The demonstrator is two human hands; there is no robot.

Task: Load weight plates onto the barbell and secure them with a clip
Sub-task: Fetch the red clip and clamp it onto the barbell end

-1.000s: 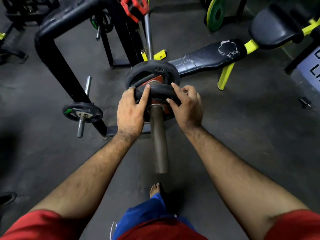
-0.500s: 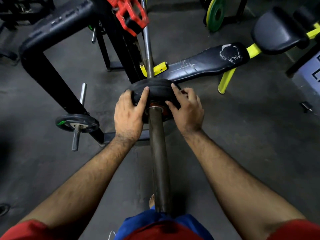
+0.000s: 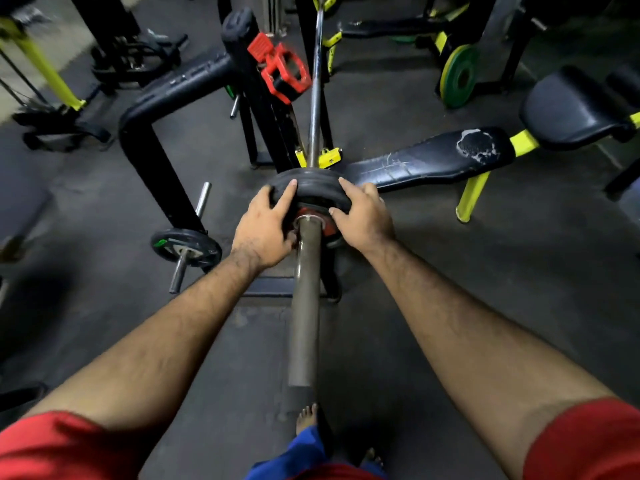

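Your left hand (image 3: 264, 233) and right hand (image 3: 363, 216) both grip the stack of black weight plates (image 3: 313, 187) sitting on the barbell (image 3: 304, 299), fingers curled over the rim on either side and thumbs near the red hub, with the bare sleeve of the bar running back toward your feet. The red clip (image 3: 284, 72) is not on the bar; it hangs on the black rack upright (image 3: 258, 98) beyond the plates, to the left of the bar's thin shaft. A smaller plate (image 3: 185, 249) rests on a storage peg low on the left, and a worn black bench pad (image 3: 429, 161) lies to the right.
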